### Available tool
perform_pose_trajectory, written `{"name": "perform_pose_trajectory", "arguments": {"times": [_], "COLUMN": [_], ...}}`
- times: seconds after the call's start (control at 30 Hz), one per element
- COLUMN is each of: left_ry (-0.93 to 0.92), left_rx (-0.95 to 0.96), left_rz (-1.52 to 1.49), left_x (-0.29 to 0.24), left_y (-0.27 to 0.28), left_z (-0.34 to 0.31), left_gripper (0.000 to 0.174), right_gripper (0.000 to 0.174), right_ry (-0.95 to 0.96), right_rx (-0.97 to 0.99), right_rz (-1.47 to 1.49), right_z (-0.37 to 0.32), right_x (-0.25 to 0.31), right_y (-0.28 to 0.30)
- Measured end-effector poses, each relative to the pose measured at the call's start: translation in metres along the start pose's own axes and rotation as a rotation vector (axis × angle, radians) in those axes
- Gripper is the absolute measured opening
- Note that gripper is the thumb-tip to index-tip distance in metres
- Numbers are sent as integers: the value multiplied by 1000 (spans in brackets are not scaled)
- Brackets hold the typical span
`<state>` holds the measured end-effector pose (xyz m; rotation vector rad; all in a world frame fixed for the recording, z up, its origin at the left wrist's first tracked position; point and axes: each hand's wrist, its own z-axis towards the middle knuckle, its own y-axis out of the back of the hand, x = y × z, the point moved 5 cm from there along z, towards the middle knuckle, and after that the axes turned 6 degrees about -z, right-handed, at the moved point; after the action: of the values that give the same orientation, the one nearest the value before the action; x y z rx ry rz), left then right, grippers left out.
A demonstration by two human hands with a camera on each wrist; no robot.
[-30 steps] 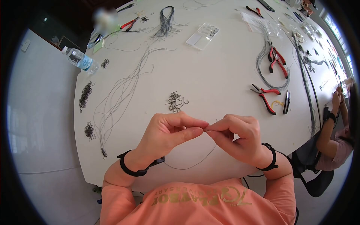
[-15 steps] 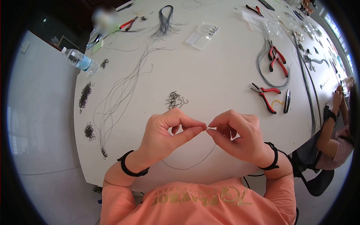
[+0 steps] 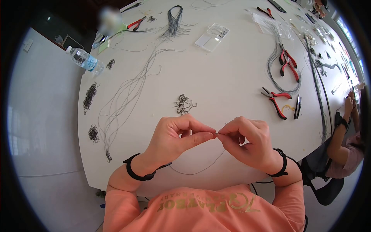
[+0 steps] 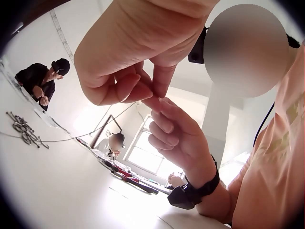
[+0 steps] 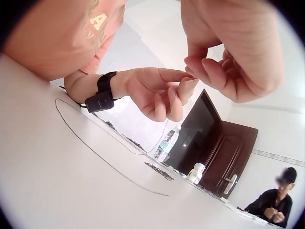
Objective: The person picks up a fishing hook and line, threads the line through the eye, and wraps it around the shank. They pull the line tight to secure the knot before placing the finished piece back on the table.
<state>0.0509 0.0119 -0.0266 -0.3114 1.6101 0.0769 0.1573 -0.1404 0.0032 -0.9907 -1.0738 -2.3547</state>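
My left hand (image 3: 169, 136) and right hand (image 3: 248, 140) meet fingertip to fingertip over the near side of the white table (image 3: 216, 85). Each pinches between thumb and forefinger at a thin grey fishing line (image 3: 189, 174). From the fingers it droops in a loop toward my body. In the right wrist view the line (image 5: 96, 156) curves out over the tabletop. The bit between the fingertips is tiny and mostly covered; I cannot tell whether a hook is there. Just beyond my left hand lies a small heap of dark fish hooks (image 3: 183, 104).
More hook piles (image 3: 90, 98) and long loose lines (image 3: 129, 89) spread on the left, near a water bottle (image 3: 85, 61). Red-handled pliers (image 3: 277, 102) and a cutter (image 3: 297, 106) lie at right. A clear box (image 3: 212, 37) stands farther back. Another person (image 3: 344, 135) sits at the right.
A small shiny bit showed between the fingertips half a second ago; now the fingertips are closer together and cover most of it. The head view has shifted slightly. Table items stay put.
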Motion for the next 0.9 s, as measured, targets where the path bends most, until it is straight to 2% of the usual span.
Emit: {"name": "perform_pose_trajectory", "arguments": {"times": [0.4, 0.47, 0.9], "left_ry": [53, 172, 193], "left_rx": [-6, 3, -6], "left_rz": [-23, 9, -58], "left_x": [-2, -6, -9], "left_y": [-1, -3, -1], "left_z": [2, 1, 2], "left_gripper": [7, 9, 8], "right_gripper": [15, 15, 14], "right_ry": [-28, -29, 2], "right_rx": [18, 26, 43], "right_rz": [5, 2, 2], "right_z": [0, 0, 3], "right_x": [-3, -3, 1], "right_y": [0, 1, 2]}}
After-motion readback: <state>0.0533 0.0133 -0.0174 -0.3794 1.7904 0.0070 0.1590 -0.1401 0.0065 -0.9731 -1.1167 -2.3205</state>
